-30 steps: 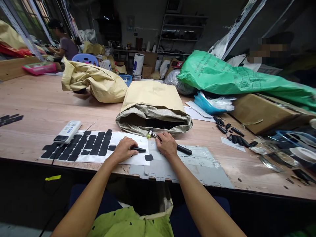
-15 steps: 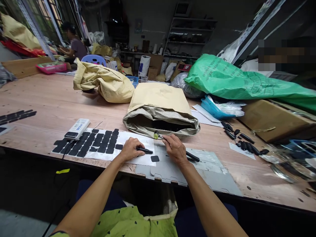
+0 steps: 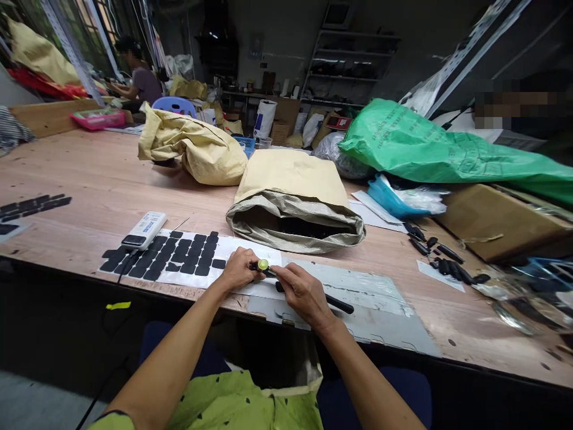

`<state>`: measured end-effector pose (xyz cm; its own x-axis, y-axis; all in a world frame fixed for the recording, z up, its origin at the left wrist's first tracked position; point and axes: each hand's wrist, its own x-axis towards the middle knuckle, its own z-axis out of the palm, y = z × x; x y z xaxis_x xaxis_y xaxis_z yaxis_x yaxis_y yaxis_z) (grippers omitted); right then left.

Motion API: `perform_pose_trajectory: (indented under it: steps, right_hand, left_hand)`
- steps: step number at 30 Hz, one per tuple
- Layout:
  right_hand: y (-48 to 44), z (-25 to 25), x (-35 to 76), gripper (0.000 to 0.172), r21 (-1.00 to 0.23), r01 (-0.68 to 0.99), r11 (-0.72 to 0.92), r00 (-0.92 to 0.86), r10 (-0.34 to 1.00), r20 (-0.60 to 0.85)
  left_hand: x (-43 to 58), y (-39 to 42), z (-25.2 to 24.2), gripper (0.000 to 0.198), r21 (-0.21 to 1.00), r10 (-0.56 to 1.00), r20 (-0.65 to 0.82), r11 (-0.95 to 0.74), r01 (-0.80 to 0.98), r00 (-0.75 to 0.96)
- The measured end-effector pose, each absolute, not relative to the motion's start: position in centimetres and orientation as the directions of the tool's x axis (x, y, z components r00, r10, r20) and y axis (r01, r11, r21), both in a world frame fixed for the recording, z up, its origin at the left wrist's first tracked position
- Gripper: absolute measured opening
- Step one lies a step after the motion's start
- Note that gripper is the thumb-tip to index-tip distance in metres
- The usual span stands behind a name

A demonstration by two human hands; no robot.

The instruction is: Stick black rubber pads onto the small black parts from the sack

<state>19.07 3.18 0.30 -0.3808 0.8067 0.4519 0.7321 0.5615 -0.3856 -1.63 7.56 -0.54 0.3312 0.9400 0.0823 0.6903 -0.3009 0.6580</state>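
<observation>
My left hand (image 3: 242,269) is closed around a slim black piece (image 3: 270,273) at the edge of the white sheet. Its fingers cover most of that piece. My right hand (image 3: 304,292) grips a small mallet with a round yellow-green head (image 3: 262,264). The mallet head is right at my left fingertips, over the black piece; I cannot tell whether they touch. Under my right hand a black rod (image 3: 339,303) lies on the grey sheet (image 3: 380,316). Black rounded-square pads (image 3: 190,254) cover the white backing sheet (image 3: 230,245) left of my hands.
An open-mouthed paper sack (image 3: 290,173) lies just beyond my hands, with a tan sack (image 3: 201,158) behind it. A white device (image 3: 150,227) rests on the pads. To the right are several black parts (image 3: 447,267), a cardboard box (image 3: 501,221) and a green sack (image 3: 416,143).
My right hand has brought the mallet left and down, from near the sack's mouth to my left fingertips. My left hand stays at nearly the same place with the black piece.
</observation>
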Motion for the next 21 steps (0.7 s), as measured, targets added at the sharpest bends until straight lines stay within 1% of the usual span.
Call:
perform_pose_trajectory:
  steps: [2,6,8,14,17,21]
  right_hand:
    - [3.2,0.4,19.1,0.031,-0.374,0.747,0.549,-0.369,0.811,0.453]
    - [2.9,0.8,19.5,0.03,-0.448,0.732,0.513,-0.277,0.825,0.492]
    - [2.7,0.7,19.8,0.031,-0.465,0.727,0.505,-0.26,0.829,0.495]
    - [2.4,-0.1,20.4,0.03,-0.425,0.774,0.469,-0.267,0.851,0.453]
    - [3.4,0.2,20.7,0.03,-0.419,0.788,0.452,-0.219,0.841,0.494]
    - [6.3,0.0,21.6,0.027,-0.361,0.848,0.388,-0.154,0.832,0.533]
  left_hand:
    - [-1.6,7.5,-0.5,0.01,0.663,0.942,0.079,-0.295,0.688,0.327]
    - [-1.6,7.5,-0.7,0.014,0.681,0.947,0.088,-0.284,0.676,0.309]
    - [-1.6,7.5,-0.9,0.016,0.682,0.948,0.101,-0.286,0.672,0.302]
    - [-1.6,7.6,-0.9,0.017,0.67,0.95,0.089,-0.279,0.688,0.299]
    - [-1.6,7.6,-0.8,0.016,0.657,0.943,0.107,-0.305,0.69,0.315]
    - [-1.7,7.6,-1.0,0.016,0.644,0.941,0.106,-0.31,0.699,0.321]
